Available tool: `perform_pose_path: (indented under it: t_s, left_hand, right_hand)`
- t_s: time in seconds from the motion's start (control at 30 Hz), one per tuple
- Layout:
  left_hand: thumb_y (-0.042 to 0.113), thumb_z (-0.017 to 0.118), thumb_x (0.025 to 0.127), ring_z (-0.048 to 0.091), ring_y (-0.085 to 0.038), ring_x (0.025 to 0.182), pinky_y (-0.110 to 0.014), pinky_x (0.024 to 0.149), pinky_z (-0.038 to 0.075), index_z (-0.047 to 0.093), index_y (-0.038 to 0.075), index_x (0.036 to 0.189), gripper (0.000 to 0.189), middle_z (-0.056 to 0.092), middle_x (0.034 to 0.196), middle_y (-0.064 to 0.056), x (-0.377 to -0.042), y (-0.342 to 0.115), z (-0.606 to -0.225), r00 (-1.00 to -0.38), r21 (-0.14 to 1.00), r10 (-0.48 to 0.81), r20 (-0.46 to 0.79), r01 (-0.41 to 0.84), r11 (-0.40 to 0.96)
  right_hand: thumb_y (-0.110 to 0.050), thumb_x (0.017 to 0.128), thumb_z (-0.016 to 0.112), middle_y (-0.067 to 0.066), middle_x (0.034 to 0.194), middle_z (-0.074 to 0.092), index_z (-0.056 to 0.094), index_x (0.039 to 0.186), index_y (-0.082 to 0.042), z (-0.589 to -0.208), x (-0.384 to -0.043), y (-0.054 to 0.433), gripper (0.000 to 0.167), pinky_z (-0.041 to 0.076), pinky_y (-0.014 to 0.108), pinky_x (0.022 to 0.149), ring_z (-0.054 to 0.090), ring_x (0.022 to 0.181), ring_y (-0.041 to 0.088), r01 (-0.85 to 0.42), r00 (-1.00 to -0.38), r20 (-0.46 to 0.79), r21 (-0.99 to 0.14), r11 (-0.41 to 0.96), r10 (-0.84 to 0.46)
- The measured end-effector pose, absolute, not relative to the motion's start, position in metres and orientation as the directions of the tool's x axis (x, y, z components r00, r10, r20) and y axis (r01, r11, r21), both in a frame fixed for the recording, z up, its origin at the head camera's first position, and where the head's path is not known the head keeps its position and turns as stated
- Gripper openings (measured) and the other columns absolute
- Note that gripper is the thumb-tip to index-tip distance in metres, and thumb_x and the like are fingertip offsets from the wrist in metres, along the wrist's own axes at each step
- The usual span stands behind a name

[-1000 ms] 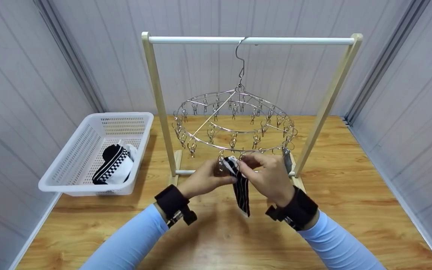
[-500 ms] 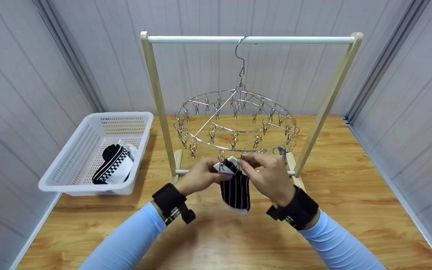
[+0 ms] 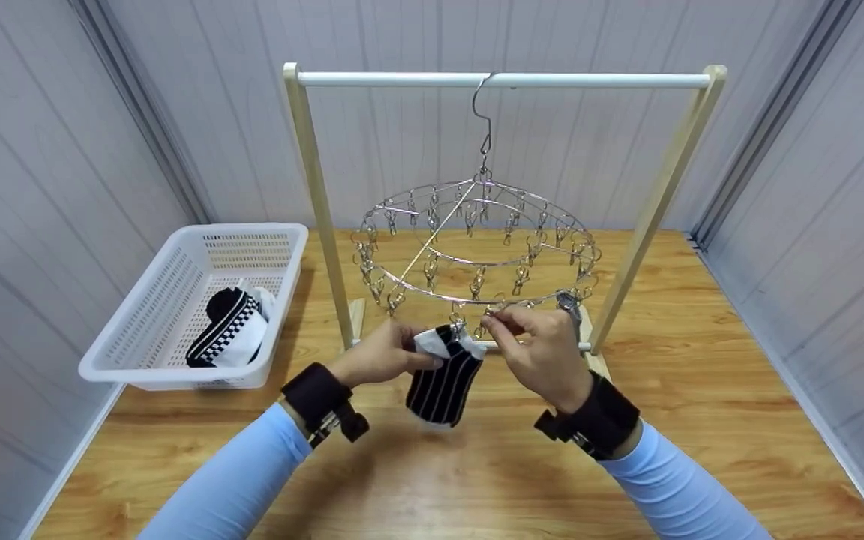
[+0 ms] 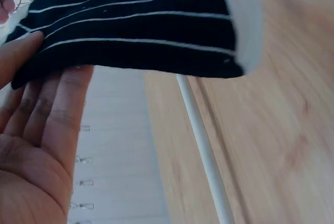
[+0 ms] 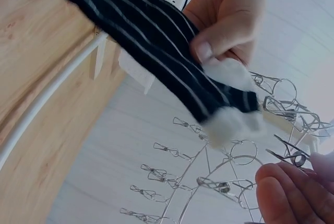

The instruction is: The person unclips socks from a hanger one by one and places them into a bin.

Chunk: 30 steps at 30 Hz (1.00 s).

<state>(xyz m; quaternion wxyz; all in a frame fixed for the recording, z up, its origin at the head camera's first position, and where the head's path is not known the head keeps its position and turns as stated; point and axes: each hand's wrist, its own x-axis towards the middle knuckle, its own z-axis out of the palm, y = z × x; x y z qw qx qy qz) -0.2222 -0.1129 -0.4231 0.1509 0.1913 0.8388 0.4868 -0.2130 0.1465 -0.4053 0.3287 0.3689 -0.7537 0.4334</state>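
My left hand [image 3: 383, 352] pinches a black sock [image 3: 443, 386] with thin white stripes by its upper left edge, thumb on top. The sock hangs slanted below the front rim of a round metal clip hanger [image 3: 447, 298]; in the right wrist view its white cuff [image 5: 235, 127] faces the hanger. Whether a clip grips the cuff I cannot tell. My right hand [image 3: 544, 349] is right of the sock, apart from it, and pinches a small wire clip [image 5: 295, 156] on the hanger between thumb and fingers.
A white-barred wooden rack [image 3: 503, 79] carries the hanger. Several clips dangle around its rings. A grey item [image 3: 568, 306] hangs at the hanger's right, partly behind my right hand. At left, a white basket [image 3: 102, 369] contains black and white socks [image 3: 229, 330].
The left hand has moved left with the sock, drawing it away from the right fingers, which earlier touched it. The hanger has shifted slightly right. The right hand has stayed almost in place.
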Motion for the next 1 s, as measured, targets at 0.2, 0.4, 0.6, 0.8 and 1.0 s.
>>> perform_pose_path:
  t_s: [0.2,0.4,0.6,0.8,1.0]
  left_hand:
    - [0.005,0.078,0.096,0.077,-0.013,0.079,-0.030,0.077,0.067,0.076,-0.005,0.105,0.014,0.082,0.098,-0.019,-0.220,-0.134,-0.419,-0.899,0.833,0.422,-0.121,0.138,0.535]
    - [0.007,0.076,0.097,0.078,-0.017,0.080,-0.032,0.076,0.068,0.076,-0.005,0.105,0.015,0.081,0.099,-0.020,-0.216,-0.158,-0.410,-0.910,0.800,0.396,-0.121,0.147,0.582]
    - [0.008,0.072,0.099,0.077,-0.017,0.082,-0.032,0.076,0.068,0.073,-0.007,0.110,0.018,0.080,0.102,-0.021,-0.212,-0.184,-0.400,-0.929,0.798,0.347,-0.125,0.114,0.592]
    - [0.007,0.069,0.101,0.077,-0.019,0.085,-0.031,0.077,0.068,0.071,-0.010,0.115,0.022,0.078,0.107,-0.025,-0.207,-0.214,-0.383,-0.955,0.785,0.275,-0.111,0.086,0.614]
    - [0.010,0.068,0.104,0.076,-0.016,0.086,-0.029,0.075,0.067,0.068,-0.011,0.122,0.028,0.078,0.109,-0.023,-0.203,-0.245,-0.362,-0.978,0.759,0.195,-0.078,0.068,0.648]
  right_hand:
    - [0.003,0.089,0.083,0.011,0.081,0.082,0.078,0.088,0.002,-0.405,-0.213,0.148,0.005,0.065,0.028,0.064,0.077,0.065,0.021,-0.824,-0.543,0.801,-0.452,0.341,-0.251]
    - [0.001,0.089,0.084,0.011,0.083,0.082,0.079,0.087,0.001,-0.404,-0.214,0.151,0.005,0.064,0.024,0.067,0.078,0.066,0.022,-0.822,-0.544,0.811,-0.462,0.334,-0.217]
    - [0.002,0.089,0.083,0.012,0.084,0.083,0.078,0.087,0.002,-0.403,-0.215,0.156,0.005,0.064,0.023,0.068,0.078,0.067,0.024,-0.822,-0.539,0.816,-0.457,0.340,-0.208]
    - [0.000,0.090,0.083,0.012,0.085,0.083,0.078,0.087,0.002,-0.403,-0.216,0.159,0.006,0.064,0.021,0.069,0.079,0.068,0.024,-0.813,-0.554,0.805,-0.469,0.345,-0.211]
    - [0.000,0.091,0.083,0.012,0.085,0.083,0.078,0.087,0.002,-0.406,-0.216,0.159,0.006,0.063,0.019,0.070,0.079,0.068,0.025,-0.808,-0.565,0.798,-0.482,0.339,-0.212]
